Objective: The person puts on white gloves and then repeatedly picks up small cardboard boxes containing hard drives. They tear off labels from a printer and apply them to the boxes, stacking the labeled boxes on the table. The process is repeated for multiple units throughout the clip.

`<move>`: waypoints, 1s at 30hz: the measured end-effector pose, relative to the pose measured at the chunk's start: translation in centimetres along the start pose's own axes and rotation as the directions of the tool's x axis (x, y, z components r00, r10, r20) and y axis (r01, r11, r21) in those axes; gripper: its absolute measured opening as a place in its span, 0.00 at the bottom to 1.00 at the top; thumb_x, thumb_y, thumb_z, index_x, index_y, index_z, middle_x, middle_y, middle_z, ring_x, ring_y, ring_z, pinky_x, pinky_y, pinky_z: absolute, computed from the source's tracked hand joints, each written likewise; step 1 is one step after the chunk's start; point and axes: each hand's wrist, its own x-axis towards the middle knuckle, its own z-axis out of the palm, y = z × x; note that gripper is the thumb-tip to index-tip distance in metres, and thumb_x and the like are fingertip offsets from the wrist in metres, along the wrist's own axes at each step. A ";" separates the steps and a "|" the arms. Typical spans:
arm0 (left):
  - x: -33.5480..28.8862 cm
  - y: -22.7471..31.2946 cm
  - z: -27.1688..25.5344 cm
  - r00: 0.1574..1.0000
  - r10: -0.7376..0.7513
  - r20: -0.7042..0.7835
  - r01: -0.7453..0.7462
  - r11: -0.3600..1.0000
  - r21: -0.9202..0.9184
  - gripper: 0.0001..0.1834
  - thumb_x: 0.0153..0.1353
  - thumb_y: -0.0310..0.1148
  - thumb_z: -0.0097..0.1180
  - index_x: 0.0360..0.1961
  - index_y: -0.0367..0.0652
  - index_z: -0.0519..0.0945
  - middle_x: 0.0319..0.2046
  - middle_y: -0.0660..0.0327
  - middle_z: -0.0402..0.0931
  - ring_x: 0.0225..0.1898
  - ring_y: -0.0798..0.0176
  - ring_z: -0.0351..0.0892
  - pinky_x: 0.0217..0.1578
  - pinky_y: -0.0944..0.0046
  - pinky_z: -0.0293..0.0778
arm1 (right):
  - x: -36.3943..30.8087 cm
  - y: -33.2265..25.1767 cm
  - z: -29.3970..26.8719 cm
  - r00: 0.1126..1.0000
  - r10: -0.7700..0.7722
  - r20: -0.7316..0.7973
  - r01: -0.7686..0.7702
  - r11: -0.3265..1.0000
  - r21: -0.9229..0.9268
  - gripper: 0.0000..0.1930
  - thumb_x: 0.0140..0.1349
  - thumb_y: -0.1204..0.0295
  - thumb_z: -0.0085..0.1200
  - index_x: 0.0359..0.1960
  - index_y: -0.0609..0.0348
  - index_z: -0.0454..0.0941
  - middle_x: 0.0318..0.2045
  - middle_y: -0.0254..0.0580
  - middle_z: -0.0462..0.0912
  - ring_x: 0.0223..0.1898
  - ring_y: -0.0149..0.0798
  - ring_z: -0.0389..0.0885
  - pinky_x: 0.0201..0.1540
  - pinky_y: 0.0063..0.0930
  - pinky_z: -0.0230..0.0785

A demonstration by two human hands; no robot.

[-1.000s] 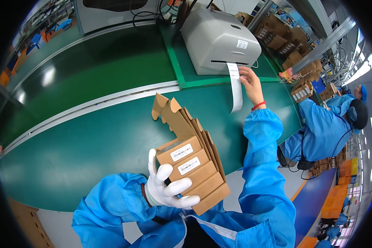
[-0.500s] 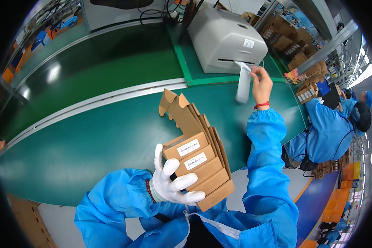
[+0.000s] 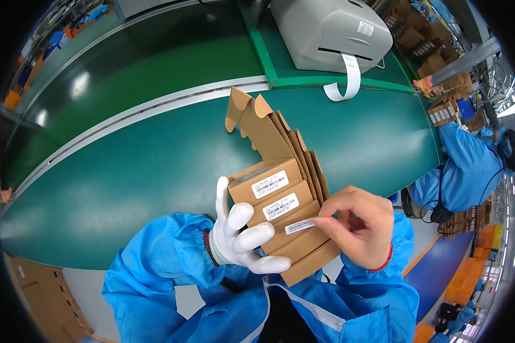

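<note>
My left hand [image 3: 243, 234], in a white glove, grips a fanned stack of flat brown cardboard boxes [image 3: 280, 188] from the left side. The two nearest the top of the fan carry white labels. My bare right hand [image 3: 357, 226] pinches a small white label [image 3: 299, 227] and holds it against the third box, just below the labelled ones. Both hands are close to my chest, above the near edge of the green conveyor belt [image 3: 154, 166].
A grey label printer [image 3: 326, 31] stands on a green mat at the far side, with a white label strip [image 3: 346, 83] curling out of it. Another person in blue [image 3: 466, 171] sits to the right. Stacked cartons lie at far right.
My right hand has left the printer's strip at the far side and come down to the stack with a label. The boxes have come nearer my chest.
</note>
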 end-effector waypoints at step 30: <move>-0.2 -0.1 0.2 0.999 0.043 0.006 -0.043 0.995 0.090 0.32 0.51 0.41 0.56 0.56 0.71 0.57 0.52 0.67 0.57 0.61 0.41 0.48 0.46 0.16 0.49 | 1.5 -1.3 -0.3 0.996 -0.017 0.087 0.059 0.861 -0.506 0.17 0.44 0.67 0.63 0.30 0.57 0.66 0.22 0.41 0.73 0.19 0.44 0.74 0.20 0.33 0.65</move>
